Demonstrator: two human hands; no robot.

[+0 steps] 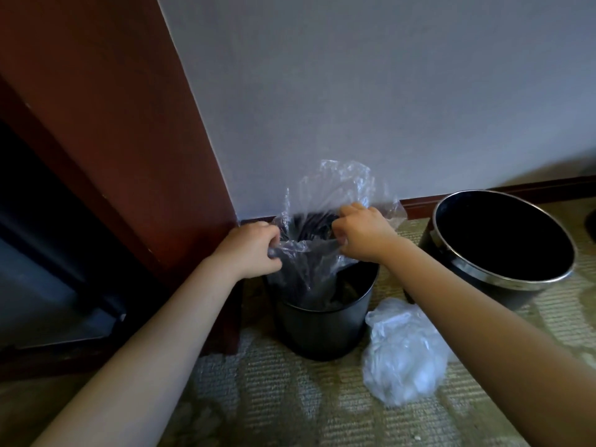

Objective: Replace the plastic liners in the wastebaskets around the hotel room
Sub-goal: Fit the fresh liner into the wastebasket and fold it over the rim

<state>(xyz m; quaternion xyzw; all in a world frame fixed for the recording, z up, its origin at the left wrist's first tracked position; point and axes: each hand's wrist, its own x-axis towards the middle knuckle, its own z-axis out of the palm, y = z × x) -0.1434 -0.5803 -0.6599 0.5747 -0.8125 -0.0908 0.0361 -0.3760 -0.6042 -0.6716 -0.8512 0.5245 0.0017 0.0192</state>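
Observation:
A small black wastebasket (317,330) stands on the carpet against the wall. A clear plastic liner (325,195) hangs above it, its lower part dipping inside the basket. My left hand (250,250) grips the liner's near-left edge. My right hand (362,232) pinches the liner's edge on the right, and the mouth of the liner is spread between both hands. A crumpled white plastic bag (403,353) lies on the carpet just right of the basket, under my right forearm.
A second, larger black wastebasket (458,253) with a chrome rim stands at the right, no liner visible in it. A dark red wooden panel (129,140) rises at the left, next to the small basket. Patterned carpet (274,408) covers the floor; the grey wall is behind.

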